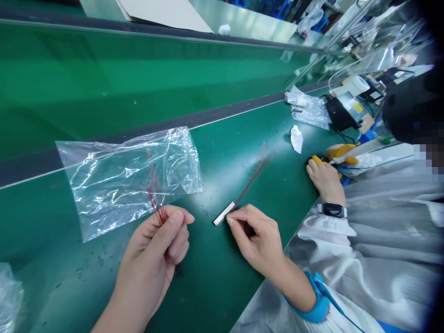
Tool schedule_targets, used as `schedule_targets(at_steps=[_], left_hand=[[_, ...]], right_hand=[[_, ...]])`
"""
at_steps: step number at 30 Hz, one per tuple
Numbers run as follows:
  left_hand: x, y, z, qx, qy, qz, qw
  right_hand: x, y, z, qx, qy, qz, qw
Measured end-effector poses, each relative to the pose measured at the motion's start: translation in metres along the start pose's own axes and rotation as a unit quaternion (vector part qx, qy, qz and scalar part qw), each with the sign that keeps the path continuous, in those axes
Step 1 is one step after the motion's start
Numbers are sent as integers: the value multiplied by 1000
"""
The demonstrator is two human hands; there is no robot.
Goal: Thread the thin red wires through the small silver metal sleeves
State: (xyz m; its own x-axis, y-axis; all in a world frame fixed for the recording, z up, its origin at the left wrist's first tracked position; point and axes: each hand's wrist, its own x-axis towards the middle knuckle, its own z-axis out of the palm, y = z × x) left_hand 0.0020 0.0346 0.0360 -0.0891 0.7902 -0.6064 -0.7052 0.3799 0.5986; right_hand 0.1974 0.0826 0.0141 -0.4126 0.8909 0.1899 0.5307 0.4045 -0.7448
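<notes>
**Red wires held at a white connector on the green worktop**

Connector (224, 213), small and white, lies on the green worktop (243, 134) at the tips of the right hand (258, 238), whose fingers pinch narrowly on a thin red wire (277, 222) at its end. More red wires (255, 173) fan up and away from it. Left hand (156, 254) pinches a bundle of red wires (154, 189) between thumb and forefinger, over a clear plastic bag (121, 180). To the right, a co-worker's hand (326, 180) with a wristwatch (333, 210) rests near a crumpled white scrap (296, 138).
</notes>
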Motion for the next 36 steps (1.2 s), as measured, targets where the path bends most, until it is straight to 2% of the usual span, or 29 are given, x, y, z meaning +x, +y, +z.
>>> schedule_targets(at_steps=[4, 7, 9, 13, 16, 19, 22, 26, 28, 30, 31, 34, 36], left_hand=[[1, 0, 0, -16, 3, 0, 1000], [2, 2, 0, -39, 1, 7, 999], [2, 4, 1, -62, -8, 15, 998], [0, 6, 2, -99, -13, 38, 994], [-2, 6, 3, -112, -18, 43, 993], [-4, 4, 4, -132, -30, 46, 990], [-6, 5, 3, -149, -39, 49, 987], [-6, 13, -3, -176, -29, 76, 981], [-5, 19, -6, -193, -20, 88, 977], [-5, 22, -7, -199, -14, 93, 976], [-5, 22, -7, -193, -13, 95, 977], [-7, 14, -2, -105, -36, 82, 990], [-9, 3, 2, -3, -86, 64, 994]], right_hand=[[-5, 1, -3, 15, 14, 26, 999], [-23, -1, -9, 43, 57, 86, 994], [-38, -6, -12, 62, 51, 112, 990], [-59, -26, -9, 106, -83, 131, 982], [-58, -43, 0, 130, -169, 156, 964], [-46, -55, 11, 114, -209, 164, 957], [-34, -59, 14, 95, -250, 135, 954], [-41, -44, -10, 185, -301, 134, 926], [-51, -31, -28, 269, -286, 127, 911], [-57, -23, -39, 358, -160, 128, 911], [-58, -22, -41, 394, -106, 150, 900], [-50, -32, -28, 463, 7, 180, 868], [-38, -43, -12, 489, 36, 173, 854]])
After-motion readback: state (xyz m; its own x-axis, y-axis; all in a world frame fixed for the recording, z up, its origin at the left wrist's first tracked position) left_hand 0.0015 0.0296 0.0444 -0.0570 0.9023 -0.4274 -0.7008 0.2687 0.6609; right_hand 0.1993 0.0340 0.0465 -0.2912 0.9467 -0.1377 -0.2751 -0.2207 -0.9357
